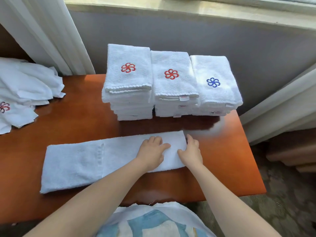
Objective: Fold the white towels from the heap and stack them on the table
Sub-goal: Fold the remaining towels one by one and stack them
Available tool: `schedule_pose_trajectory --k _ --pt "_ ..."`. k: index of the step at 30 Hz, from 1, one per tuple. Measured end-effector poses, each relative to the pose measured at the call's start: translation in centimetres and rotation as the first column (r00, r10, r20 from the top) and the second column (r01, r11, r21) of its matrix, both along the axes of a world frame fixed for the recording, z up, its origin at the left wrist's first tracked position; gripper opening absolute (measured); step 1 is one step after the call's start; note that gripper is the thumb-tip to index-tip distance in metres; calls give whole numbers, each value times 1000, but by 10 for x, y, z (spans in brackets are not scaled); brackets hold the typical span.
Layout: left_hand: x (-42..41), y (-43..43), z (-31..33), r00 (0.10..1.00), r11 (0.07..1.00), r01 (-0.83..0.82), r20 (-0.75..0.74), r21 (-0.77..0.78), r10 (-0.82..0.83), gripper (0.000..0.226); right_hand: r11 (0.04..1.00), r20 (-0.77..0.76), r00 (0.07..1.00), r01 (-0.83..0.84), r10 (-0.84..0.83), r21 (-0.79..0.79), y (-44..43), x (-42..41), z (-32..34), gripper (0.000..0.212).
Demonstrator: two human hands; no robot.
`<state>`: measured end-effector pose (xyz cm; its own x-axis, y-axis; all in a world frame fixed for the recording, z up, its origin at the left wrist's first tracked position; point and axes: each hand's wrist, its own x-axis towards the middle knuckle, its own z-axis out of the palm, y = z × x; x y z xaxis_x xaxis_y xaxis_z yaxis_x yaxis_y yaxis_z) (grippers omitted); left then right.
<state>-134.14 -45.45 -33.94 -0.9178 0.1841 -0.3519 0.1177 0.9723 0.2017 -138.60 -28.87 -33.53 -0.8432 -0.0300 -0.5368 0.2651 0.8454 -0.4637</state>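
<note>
While folded stacks [172, 82] stand behind, the left hand [152, 151] lies flat on a towel [77, 161]. The right hand [190, 151] pinches its end.

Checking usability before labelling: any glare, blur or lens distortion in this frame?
Head view: sunlight brightens the right stack, flattening its texture; a pale blurred smear lies on the table just in front of that stack; wide-angle bowing curves the window sill and the table edges; the long towel looks soft, with little weave visible.
</note>
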Motion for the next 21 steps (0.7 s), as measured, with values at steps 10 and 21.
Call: schedule_pose_trajectory --k 10,21 --pt "-17 4 7 992 998 -63 105 -7 63 59 943 265 945 254 -194 -217 7 -26 4 19" --pt "-30 8 13 983 995 -7 183 -96 24 81 901 616 768 378 -176 -214 12 -36 28 29"
